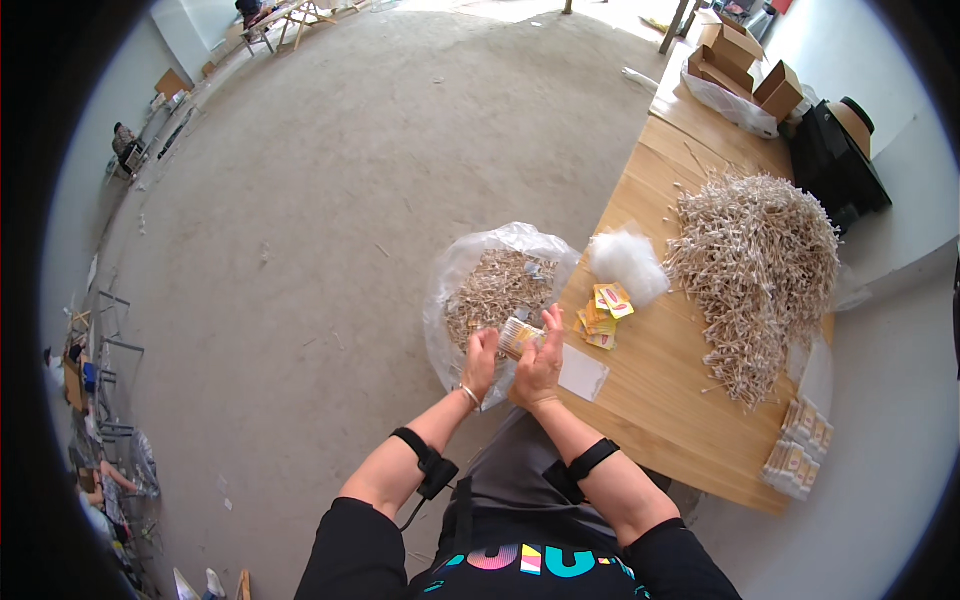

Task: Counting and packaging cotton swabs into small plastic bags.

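Both hands meet over the near corner of the tabletop (680, 390), holding a small packet (519, 337) of pale sticks between them. The left hand (481, 358) has its grip closed on the packet's left side, fingers curled up around it. The right hand (540, 368) presses on the packet from the right, its fingers partly spread and raised; how tightly it pinches I cannot tell. A bracelet (470, 396) sits on the left wrist, and a black strap wraps each forearm.

Just beyond the hands, an open clear bag (470, 260) holds a heap of loose sticks and hangs off the tabletop's left edge. Beside the right hand lie several yellow labels (604, 315) and a white sheet (583, 373). A white fluffy tuft (626, 262) sits past the labels. Farther right, a large stick pile (755, 270) covers much of the tabletop. Finished packets (798, 452) are stacked at the near right corner. Cardboard boxes (745, 62) stand at the far end.
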A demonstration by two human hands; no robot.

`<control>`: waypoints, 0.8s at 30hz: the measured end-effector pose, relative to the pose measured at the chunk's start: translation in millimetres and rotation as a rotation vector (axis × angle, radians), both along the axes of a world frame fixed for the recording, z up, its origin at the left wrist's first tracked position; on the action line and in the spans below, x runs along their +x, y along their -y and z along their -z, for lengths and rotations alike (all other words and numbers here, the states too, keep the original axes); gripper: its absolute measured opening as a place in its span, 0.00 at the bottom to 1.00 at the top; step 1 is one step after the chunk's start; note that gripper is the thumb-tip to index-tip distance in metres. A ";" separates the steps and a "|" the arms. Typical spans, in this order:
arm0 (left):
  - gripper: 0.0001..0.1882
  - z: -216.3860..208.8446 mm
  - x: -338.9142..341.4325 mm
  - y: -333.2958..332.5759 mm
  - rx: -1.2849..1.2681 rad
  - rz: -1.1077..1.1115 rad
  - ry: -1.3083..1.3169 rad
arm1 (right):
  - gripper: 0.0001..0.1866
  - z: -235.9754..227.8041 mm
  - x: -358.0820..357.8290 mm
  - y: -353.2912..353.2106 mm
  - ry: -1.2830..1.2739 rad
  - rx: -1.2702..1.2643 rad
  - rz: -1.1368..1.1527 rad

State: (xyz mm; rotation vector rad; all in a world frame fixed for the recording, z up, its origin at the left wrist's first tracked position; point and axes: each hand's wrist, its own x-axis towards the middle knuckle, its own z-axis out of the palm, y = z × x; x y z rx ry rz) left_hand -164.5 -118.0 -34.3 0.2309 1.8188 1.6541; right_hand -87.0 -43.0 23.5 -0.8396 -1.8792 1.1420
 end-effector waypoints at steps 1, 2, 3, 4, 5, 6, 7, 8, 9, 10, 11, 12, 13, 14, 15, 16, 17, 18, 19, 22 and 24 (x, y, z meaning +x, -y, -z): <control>0.28 -1.9 8.1 2.0 0.003 0.004 0.001 | 0.23 2.9 2.6 -5.2 0.001 0.003 0.004; 0.26 -10.4 17.4 6.0 0.074 0.106 0.120 | 0.23 4.4 4.8 -8.1 0.020 0.017 -0.004; 0.25 -15.4 23.9 6.0 0.145 0.208 0.241 | 0.22 6.2 6.0 -9.8 0.039 0.031 -0.010; 0.21 -15.1 25.4 4.4 0.140 0.112 0.123 | 0.22 3.6 4.6 -7.0 0.035 0.027 -0.020; 0.21 -15.0 24.2 2.8 0.136 0.103 0.119 | 0.22 1.0 3.2 -4.4 0.036 -0.004 -0.026; 0.19 -15.0 21.7 0.9 0.133 -0.010 0.078 | 0.21 -1.6 2.3 -1.7 0.039 -0.035 -0.032; 0.17 -16.6 19.2 -4.6 0.137 -0.114 0.039 | 0.21 0.5 3.2 -3.8 0.035 -0.032 -0.031; 0.13 -18.7 16.4 -6.2 0.096 -0.104 0.078 | 0.21 2.5 4.8 -5.6 0.035 -0.033 -0.042; 0.13 -20.7 18.2 -8.3 0.099 -0.102 0.075 | 0.20 4.6 6.0 -7.3 0.036 -0.034 -0.052; 0.12 -25.4 22.4 -9.1 0.148 -0.139 0.079 | 0.20 5.7 6.4 -7.3 0.033 -0.035 -0.047; 0.12 -28.7 25.8 -11.3 0.198 -0.176 0.084 | 0.20 7.0 6.6 -7.4 0.044 -0.038 -0.058; 0.12 -29.7 28.1 -15.4 0.197 -0.170 0.083 | 0.20 8.4 6.8 -8.4 0.055 -0.041 -0.068; 0.11 -30.1 30.6 -17.3 0.232 -0.226 0.126 | 0.20 8.1 6.3 -7.7 0.052 -0.044 -0.067; 0.10 -30.3 32.5 -18.6 0.268 -0.283 0.170 | 0.20 8.0 5.7 -7.3 0.044 -0.042 -0.076; 0.10 -28.8 33.5 -18.8 0.265 -0.283 0.167 | 0.19 7.9 5.2 -6.8 0.037 -0.040 -0.085; 0.10 -27.5 34.4 -19.3 0.223 -0.264 0.236 | 0.19 6.7 5.1 -6.6 0.036 -0.043 -0.088; 0.10 -26.2 35.2 -19.6 0.181 -0.246 0.306 | 0.20 5.6 5.1 -6.1 0.039 -0.045 -0.095; 0.10 -25.0 36.7 -19.8 0.180 -0.249 0.304 | 0.20 4.4 4.9 -5.6 0.042 -0.046 -0.104; 0.10 -28.5 38.8 -21.7 0.178 -0.226 0.307 | 0.20 5.0 5.6 -7.1 0.042 -0.046 -0.103; 0.11 -31.3 37.9 -24.3 0.180 -0.180 0.316 | 0.20 5.6 7.3 -9.6 0.051 -0.020 -0.124; 0.11 -31.9 34.2 -23.5 0.183 -0.156 0.320 | 0.20 5.1 7.2 -9.2 0.071 -0.012 -0.130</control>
